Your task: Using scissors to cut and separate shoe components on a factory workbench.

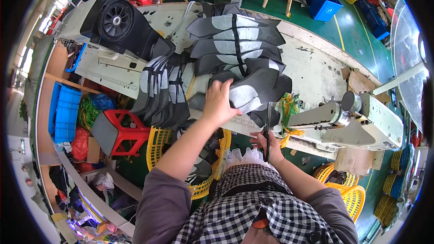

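My left hand (219,103) is closed on the left edge of a dark grey shoe-upper piece with a pale panel (244,94), at the front of the worktable. In my right hand (270,148), just below the table edge, is a pair of black-handled scissors (267,142). Their blades point away from me, beside the right end of the piece; whether they touch it I cannot tell. Behind lies a stack of similar dark and pale pieces (226,45) crossed by a black band. A smaller strapped bunch of pieces (158,86) rests to the left.
A sewing machine (361,126) stands right of my hands, with yellow and green strips (289,108) beside it. Another machine with a black wheel (116,20) is at the back left. A yellow basket (158,142) of cut pieces and a red stool (129,131) stand below the table.
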Demonstrator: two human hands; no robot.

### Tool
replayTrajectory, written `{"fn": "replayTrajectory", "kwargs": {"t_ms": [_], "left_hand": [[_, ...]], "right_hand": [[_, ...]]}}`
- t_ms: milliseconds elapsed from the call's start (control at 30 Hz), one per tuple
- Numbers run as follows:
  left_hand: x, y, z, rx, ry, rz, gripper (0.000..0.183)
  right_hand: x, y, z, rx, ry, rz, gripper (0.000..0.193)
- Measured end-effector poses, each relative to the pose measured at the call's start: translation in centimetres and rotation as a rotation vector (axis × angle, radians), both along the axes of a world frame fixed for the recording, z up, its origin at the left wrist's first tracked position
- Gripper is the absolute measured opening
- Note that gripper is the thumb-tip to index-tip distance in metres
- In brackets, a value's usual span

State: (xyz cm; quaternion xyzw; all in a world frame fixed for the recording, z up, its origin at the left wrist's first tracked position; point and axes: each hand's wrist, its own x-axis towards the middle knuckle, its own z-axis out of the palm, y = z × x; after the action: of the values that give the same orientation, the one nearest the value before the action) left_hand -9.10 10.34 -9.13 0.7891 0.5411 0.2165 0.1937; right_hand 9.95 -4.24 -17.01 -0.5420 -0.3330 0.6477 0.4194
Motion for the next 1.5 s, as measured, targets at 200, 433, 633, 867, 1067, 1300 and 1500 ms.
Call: {"fn": "replayTrajectory", "kwargs": {"t_ms": [200, 433, 633, 867, 1067, 1300, 1500], "left_hand": [[1.8, -10.6, -4.8, -0.320, -0.682, 0.468, 0.070], [2.4, -16.5, -8.9, -0.778, -1.729, 0.822, 0.047], [0.7, -15.7, -10.5, -0.612, -1.615, 1.097, 0.039], [-1.7, -15.2, -11.4, -0.852, -1.703, 1.033, 0.046], [-4.7, -15.2, -12.3, -1.176, -1.826, 0.705, 0.042], [-3.7, -15.8, -13.3, -1.223, -1.890, 0.665, 0.039], [-2.4, -16.1, -12.4, -0.982, -1.905, 0.710, 0.037]], "right_hand": [[0.0, 0.6, -1.6, 0.194, -0.022, -0.077, 0.036], [-2.4, 3.5, 4.8, 0.405, -0.628, 0.320, 0.050], [-1.4, 2.5, 3.7, 0.398, -0.886, 0.346, 0.046], [2.2, 0.1, 3.0, -0.379, -0.201, 0.758, 0.052], [2.2, 1.1, 1.0, -0.534, -0.003, 0.935, 0.072], [0.9, 1.6, -0.8, -0.518, 0.271, 0.935, 0.073], [0.4, -0.7, 0.5, -0.594, 0.164, 0.733, 0.070]]}}
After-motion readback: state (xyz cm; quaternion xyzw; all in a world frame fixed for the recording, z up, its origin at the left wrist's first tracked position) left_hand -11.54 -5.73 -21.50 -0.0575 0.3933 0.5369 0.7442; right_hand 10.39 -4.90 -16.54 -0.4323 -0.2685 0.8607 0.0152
